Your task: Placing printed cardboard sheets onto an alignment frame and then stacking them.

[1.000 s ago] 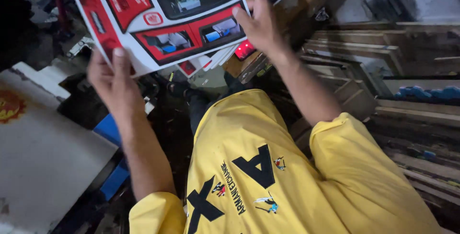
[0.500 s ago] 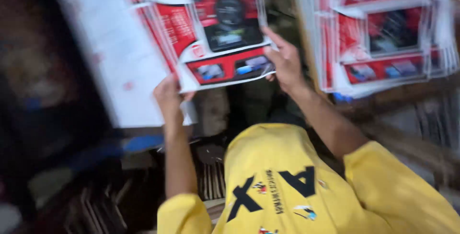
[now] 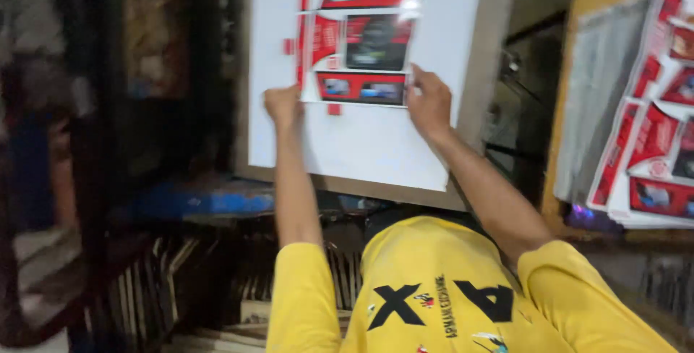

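Already both hands are on a red-and-black printed die-cut sheet (image 3: 359, 60) laid over a white board.

Left hand (image 3: 283, 105) is curled at the sheet's lower left corner, seemingly pinching its edge, though blur keeps the grip unclear; right hand (image 3: 429, 101) lies spread with fingers pressing the lower right corner. The sheet sits high on the white board (image 3: 376, 143), toward its far edge, roughly square with it and flat. By my judgement the laying down looks nearly done, with only final alignment and letting go left. A stack of similar printed sheets (image 3: 654, 150) waits well apart at the right.
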